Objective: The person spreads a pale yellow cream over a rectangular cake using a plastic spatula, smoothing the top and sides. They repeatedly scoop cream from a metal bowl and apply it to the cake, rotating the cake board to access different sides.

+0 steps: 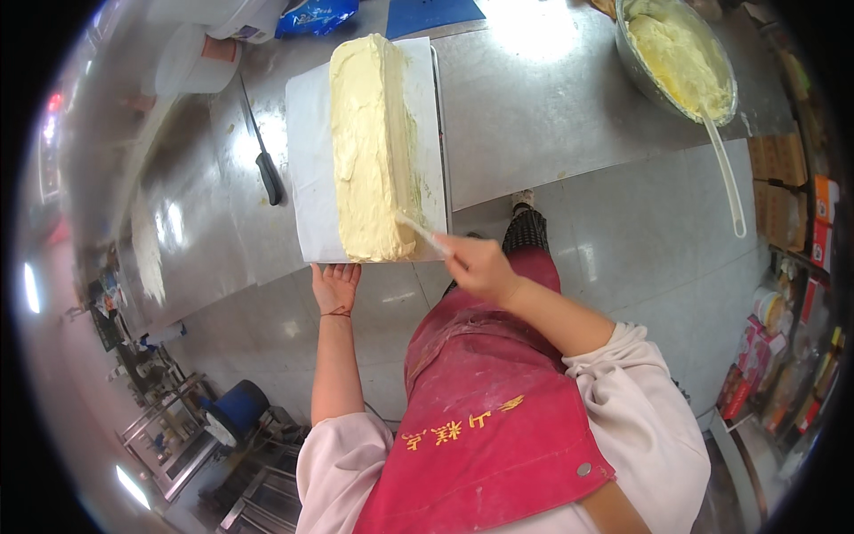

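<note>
A long rectangular cake [363, 147] coated in pale yellow cream lies on white paper [310, 173] over a tray [441, 133] whose near end juts past the table edge. My right hand [482, 267] is closed on the handle of a slim spreading tool [423, 235], its tip at the cake's near right side. My left hand [336, 286] is palm up at the tray's near edge, its fingertips partly hidden beneath it. Smears of cream mark the paper right of the cake.
A black-handled knife [268, 177] lies left of the paper. At the upper right, a metal bowl [624, 63] holds yellow cream and a long-handled spatula [726, 173]. Plastic tubs [193, 63] and a blue packet [317, 17] stand at the upper left of the steel table [507, 133].
</note>
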Action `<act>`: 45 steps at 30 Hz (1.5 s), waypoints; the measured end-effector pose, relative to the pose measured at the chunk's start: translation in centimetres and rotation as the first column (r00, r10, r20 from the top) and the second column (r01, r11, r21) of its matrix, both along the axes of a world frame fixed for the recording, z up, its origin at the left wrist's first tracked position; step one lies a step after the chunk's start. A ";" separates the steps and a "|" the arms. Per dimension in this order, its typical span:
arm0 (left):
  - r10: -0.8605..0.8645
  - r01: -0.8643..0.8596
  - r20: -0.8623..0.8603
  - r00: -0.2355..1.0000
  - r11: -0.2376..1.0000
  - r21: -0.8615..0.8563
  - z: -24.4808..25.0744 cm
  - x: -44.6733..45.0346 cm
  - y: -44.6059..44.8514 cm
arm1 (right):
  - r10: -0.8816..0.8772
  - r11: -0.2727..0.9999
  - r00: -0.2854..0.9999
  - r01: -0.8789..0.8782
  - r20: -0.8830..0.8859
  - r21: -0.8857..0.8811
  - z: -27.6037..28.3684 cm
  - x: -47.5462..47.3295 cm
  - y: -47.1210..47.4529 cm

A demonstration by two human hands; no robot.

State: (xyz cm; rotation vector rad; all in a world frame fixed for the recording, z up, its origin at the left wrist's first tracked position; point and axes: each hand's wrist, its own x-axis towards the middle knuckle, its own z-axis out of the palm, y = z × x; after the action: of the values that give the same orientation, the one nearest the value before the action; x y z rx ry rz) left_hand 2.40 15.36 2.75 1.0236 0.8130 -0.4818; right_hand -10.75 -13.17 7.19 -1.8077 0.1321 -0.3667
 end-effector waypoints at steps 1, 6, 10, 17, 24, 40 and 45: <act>0.002 -0.002 0.001 1.000 1.000 0.020 0.2 0.3 -0.6 | 0.016 0.999 0.996 -0.012 0.084 -0.042 -0.3 -0.6 0.7; 0.076 -0.077 0.010 0.997 0.993 0.094 0.5 0.3 -2.6 | 0.084 0.985 0.992 -0.069 0.090 -0.159 -0.1 -4.8 2.2; 0.002 -0.009 0.073 0.997 0.996 0.087 0.6 -0.3 -2.5 | -0.083 0.996 0.995 0.085 0.060 -0.019 1.0 -4.6 0.5; 0.031 -0.032 0.023 0.999 0.999 0.027 0.5 -2.3 -4.1 | -0.058 0.998 0.985 0.063 -0.160 0.028 0.5 1.5 -3.9; 0.083 -0.084 0.025 0.996 0.995 0.053 1.1 -4.8 -6.1 | -0.061 0.987 0.994 0.073 0.090 -0.142 -0.1 -2.4 -2.3; 0.091 -0.112 -0.086 0.992 0.957 -0.270 0.8 -11.1 -12.1 | -0.326 0.916 0.945 0.311 -0.017 -0.251 2.0 -9.9 -2.7; 0.049 -0.076 -0.113 0.992 0.966 -0.248 0.9 -11.2 -12.4 | -0.342 0.938 0.926 0.346 -0.163 -0.005 4.0 -11.7 -2.9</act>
State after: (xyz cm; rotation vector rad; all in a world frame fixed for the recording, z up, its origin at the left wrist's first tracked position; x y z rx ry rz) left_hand -8.82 2.91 3.68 0.7394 0.8519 -0.5739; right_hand -22.45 -16.11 11.23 -1.7892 0.5714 -0.4631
